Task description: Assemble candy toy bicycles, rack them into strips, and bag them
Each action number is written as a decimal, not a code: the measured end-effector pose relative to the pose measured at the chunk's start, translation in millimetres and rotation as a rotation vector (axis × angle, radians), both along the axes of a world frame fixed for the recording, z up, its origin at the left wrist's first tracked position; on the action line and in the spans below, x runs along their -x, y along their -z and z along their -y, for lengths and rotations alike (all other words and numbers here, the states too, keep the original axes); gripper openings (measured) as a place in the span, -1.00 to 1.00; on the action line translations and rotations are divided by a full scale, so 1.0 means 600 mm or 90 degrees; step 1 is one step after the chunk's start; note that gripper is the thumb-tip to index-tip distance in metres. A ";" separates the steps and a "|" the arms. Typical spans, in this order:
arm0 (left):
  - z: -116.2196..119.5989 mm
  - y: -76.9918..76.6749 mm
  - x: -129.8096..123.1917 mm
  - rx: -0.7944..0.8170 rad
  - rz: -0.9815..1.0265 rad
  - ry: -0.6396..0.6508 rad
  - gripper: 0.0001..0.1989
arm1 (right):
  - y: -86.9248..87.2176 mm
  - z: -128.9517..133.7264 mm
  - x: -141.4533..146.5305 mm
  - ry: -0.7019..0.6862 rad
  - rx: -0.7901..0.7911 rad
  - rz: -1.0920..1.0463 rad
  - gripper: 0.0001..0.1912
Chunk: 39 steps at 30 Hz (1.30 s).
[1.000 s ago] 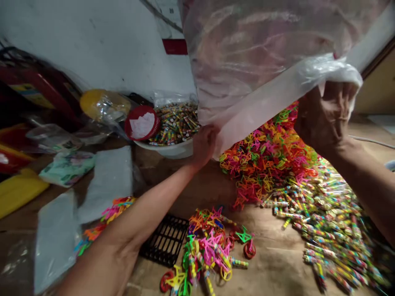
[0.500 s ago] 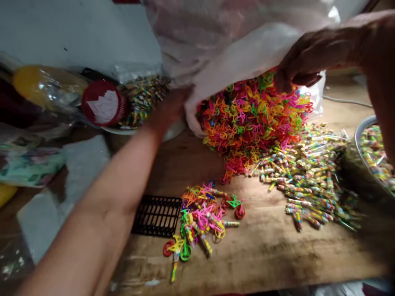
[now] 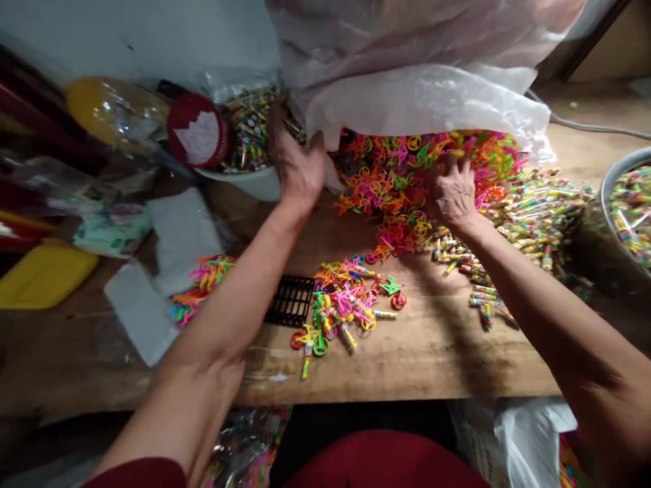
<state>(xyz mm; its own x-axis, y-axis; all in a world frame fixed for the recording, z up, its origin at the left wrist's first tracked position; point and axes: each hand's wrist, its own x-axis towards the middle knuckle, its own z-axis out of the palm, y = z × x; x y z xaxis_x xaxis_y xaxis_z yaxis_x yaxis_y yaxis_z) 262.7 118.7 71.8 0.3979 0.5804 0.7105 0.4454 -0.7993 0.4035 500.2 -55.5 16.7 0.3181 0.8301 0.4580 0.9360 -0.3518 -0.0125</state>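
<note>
wooden table point(image 3: 407, 369): right hand point(image 3: 452, 193) at plastic pieces point(image 3: 379, 190), left hand point(image 3: 299, 169) near bag point(image 3: 422, 102)

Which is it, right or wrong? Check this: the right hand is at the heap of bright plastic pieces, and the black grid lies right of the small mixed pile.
Wrong on the side: the head view shows the black grid lying left of the small mixed pile. The right hand is at the heap, as stated.

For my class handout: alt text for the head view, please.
A person's right hand touches bright plastic pieces spilling from a bag; the left hand is beside the bag. Colourful tubes lie heaped on the table to the right.
</note>
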 end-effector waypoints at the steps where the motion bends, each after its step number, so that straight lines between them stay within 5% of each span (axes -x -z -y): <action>1: 0.068 0.010 0.019 -0.012 0.028 -0.022 -0.68 | 0.011 0.010 0.010 -0.027 0.005 0.018 -0.59; 5: 0.324 0.095 0.067 0.018 -0.249 0.089 -0.70 | 0.046 0.069 0.067 -0.098 0.036 0.086 -0.54; 8: 0.406 0.171 0.071 0.046 -0.383 0.099 -0.50 | 0.066 0.116 0.111 -0.153 0.062 0.114 -0.52; 12: 0.389 0.221 0.084 0.033 -0.444 0.087 -0.52 | 0.083 0.179 0.148 -0.228 0.097 0.093 -0.56; 17: 0.364 0.224 0.168 0.002 -0.439 0.133 -0.57 | 0.113 0.282 0.179 -0.193 0.027 -0.015 -0.54; 24: 0.328 0.225 0.250 -0.024 -0.431 0.199 -0.59 | 0.171 0.401 0.269 0.056 -0.074 -0.381 -0.53; 28: 0.298 0.218 0.244 -0.025 -0.428 0.217 -0.62 | 0.159 0.395 0.269 0.128 -0.018 -0.452 -0.60; 32: 0.308 0.202 0.226 0.027 -0.437 0.180 -0.50 | 0.145 0.394 0.245 0.065 -0.019 -0.607 -0.62; 36: 0.320 0.182 0.146 0.105 -0.369 0.056 -0.58 | 0.139 0.394 0.237 0.041 -0.070 -0.745 -0.43; 39: 0.303 0.173 0.063 0.216 -0.393 -0.028 -0.61 | 0.132 0.380 0.238 0.083 -0.041 -0.589 -0.40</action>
<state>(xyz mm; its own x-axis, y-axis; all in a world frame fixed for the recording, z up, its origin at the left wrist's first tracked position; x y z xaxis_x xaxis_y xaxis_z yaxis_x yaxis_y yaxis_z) 224.9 -62.9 -31.7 0.6410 0.7549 0.1388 0.7025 -0.6498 0.2903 357.3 -283.8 -62.5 0.6679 0.7440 0.0197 0.4972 -0.4262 -0.7558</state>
